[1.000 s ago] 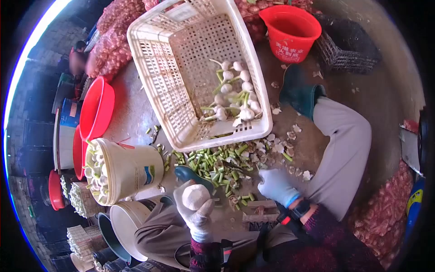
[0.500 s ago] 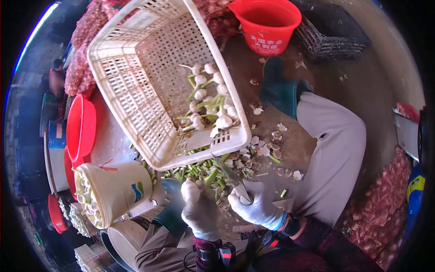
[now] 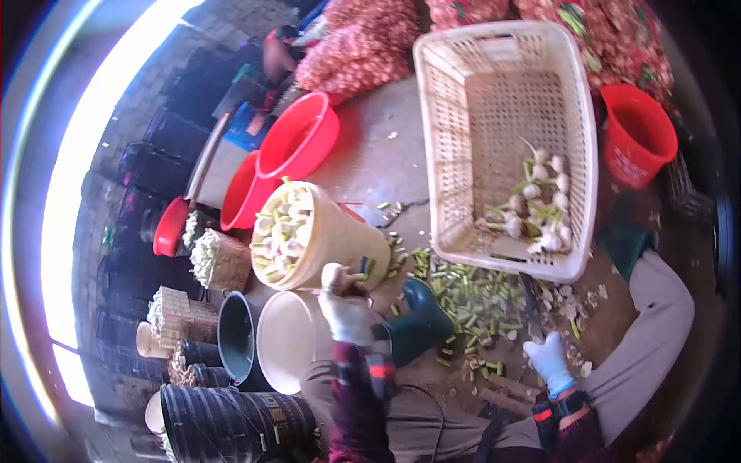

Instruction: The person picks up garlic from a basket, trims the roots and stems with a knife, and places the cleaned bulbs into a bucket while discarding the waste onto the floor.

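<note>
My left hand (image 3: pixel 347 316), in a white glove, is closed around a pale garlic bulb (image 3: pixel 337 276), mostly hidden by the fingers. It is right beside the cream bucket (image 3: pixel 351 239), which is tilted and heaped with trimmed garlic bulbs (image 3: pixel 287 235). In my gloved right hand (image 3: pixel 549 363) is a knife (image 3: pixel 531 307), its dark blade pointing away from me toward the front edge of the white plastic crate (image 3: pixel 505 266). Inside that crate, garlic bulbs with green stems (image 3: pixel 540 197) lie near the right front corner.
Cut green stems (image 3: pixel 478 301) and papery skins (image 3: pixel 567 305) litter the floor before the crate. Red basins (image 3: pixel 301 135), an empty white bucket (image 3: pixel 289 339) and a dark basin (image 3: pixel 236 337) stand left. Behind are red mesh sacks (image 3: pixel 363 50); a red bucket (image 3: pixel 637 135) stands right.
The view has swung left. My left hand has moved away from the right hand, over to the cream bucket. My right hand, still holding the knife, is now apart from it.
</note>
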The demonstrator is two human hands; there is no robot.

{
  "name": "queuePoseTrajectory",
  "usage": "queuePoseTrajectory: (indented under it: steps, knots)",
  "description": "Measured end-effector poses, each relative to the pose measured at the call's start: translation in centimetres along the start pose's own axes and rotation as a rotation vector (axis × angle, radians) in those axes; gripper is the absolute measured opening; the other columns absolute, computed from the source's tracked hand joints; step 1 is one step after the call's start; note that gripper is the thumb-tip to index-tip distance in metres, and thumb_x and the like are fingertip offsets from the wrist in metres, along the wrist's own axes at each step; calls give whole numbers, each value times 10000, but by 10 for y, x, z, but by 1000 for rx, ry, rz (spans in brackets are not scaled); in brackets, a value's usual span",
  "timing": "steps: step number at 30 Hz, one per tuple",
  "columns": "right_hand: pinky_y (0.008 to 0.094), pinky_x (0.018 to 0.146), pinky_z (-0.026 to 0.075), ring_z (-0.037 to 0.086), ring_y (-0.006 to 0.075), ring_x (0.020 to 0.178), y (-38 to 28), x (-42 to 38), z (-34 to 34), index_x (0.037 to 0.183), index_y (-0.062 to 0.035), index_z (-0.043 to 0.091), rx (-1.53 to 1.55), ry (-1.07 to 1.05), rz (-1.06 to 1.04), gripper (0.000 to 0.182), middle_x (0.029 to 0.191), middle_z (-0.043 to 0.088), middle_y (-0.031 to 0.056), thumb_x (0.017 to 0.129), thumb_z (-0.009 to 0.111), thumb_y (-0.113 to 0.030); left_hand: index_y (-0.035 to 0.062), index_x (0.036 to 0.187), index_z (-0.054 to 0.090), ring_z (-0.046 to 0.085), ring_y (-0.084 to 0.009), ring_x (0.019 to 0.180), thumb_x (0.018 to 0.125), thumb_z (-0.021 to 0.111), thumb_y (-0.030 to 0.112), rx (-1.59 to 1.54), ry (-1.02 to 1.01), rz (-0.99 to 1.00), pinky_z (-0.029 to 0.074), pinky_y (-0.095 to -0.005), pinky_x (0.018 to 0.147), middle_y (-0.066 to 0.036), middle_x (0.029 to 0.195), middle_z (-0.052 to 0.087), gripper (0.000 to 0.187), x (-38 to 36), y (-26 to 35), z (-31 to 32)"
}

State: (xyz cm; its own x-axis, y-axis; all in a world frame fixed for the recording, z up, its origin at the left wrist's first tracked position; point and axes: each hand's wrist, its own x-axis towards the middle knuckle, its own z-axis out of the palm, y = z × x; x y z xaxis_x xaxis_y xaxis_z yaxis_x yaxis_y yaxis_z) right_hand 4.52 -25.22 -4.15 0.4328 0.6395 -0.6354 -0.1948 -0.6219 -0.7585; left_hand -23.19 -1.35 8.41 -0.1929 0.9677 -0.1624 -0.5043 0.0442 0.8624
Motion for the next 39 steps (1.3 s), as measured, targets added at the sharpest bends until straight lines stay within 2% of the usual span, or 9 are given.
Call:
queuePoseTrajectory:
  steps: [5, 9, 12, 14, 23, 26, 33, 35, 39]
  knots:
    - [351, 474, 449, 556, 166, 486, 25, 8, -1, 745, 9, 612, -86, 43, -178, 160, 569, 575, 54, 697, 633, -142, 35, 926, 621, 566, -226, 789, 878, 547, 110, -28, 267, 93, 518, -347, 735, -83, 880, 573, 115, 128, 101, -73]
    - [386, 546, 445, 548, 200, 534, -6, -8, -10, 778, 26, 620, -46, 63, -74, 186, 597, 588, 96, 693, 613, -139, 4, 1145, 557, 542, -282, 1042, 899, 484, 127, 376, 12, 269, 508, -422, 833, -125, 1141, 571, 284, 181, 124, -131]
    - [456, 552, 433, 573, 295, 536, 82, 43, 3, 682, 32, 603, -291, 315, -520, 245, 585, 600, 180, 673, 637, -211, 56, 1088, 607, 599, -151, 749, 840, 604, 130, 443, -36, 237, 502, -290, 650, -33, 953, 630, 258, 169, 129, -97]
    - [438, 531, 431, 582, 318, 552, 22, 13, -2, 742, 28, 598, -396, 132, -324, 271, 602, 593, 202, 718, 625, -241, 32, 1087, 579, 557, -107, 692, 838, 575, 64, 689, 145, 397, 457, -252, 623, -19, 896, 613, 251, 119, 92, 8]
    - [360, 460, 403, 537, 241, 470, 2, 13, -23, 652, -48, 530, -89, 162, -382, 135, 535, 522, 83, 725, 633, -95, 10, 1132, 590, 611, -387, 973, 796, 585, 155, 1651, -1325, 75, 482, -402, 843, -276, 1088, 606, 366, 58, -255, 185]
    - [321, 496, 357, 393, 117, 502, -21, 11, -39, 613, -58, 434, 240, 131, -178, 255, 535, 405, -3, 750, 650, -68, 19, 1297, 430, 625, -360, 983, 806, 521, 208, 2254, -1380, 145, 491, -440, 847, -235, 1079, 630, 533, 58, -322, 204]
    - [346, 488, 433, 557, 248, 505, -11, 20, -39, 697, -66, 544, 97, 215, -226, 148, 550, 533, 69, 718, 677, -127, -7, 1280, 446, 642, -315, 958, 778, 643, 187, 2070, -1481, 48, 504, -403, 830, -199, 1006, 650, 574, 70, -312, 204]
    - [342, 484, 431, 561, 227, 498, -21, 14, -50, 760, -61, 611, 25, 206, -229, 130, 577, 569, 80, 738, 669, -175, -24, 1234, 474, 641, -241, 961, 747, 688, 53, 1091, -1124, -451, 505, -341, 829, -151, 1008, 651, 537, 45, -270, 212]
    - [394, 456, 425, 586, 296, 506, -11, 12, -45, 791, -81, 642, -131, 213, -421, 99, 594, 596, 123, 783, 629, -179, 6, 1194, 501, 593, -162, 941, 733, 731, 89, 819, -951, -544, 481, -289, 845, -67, 1046, 609, 522, -35, -172, 202]
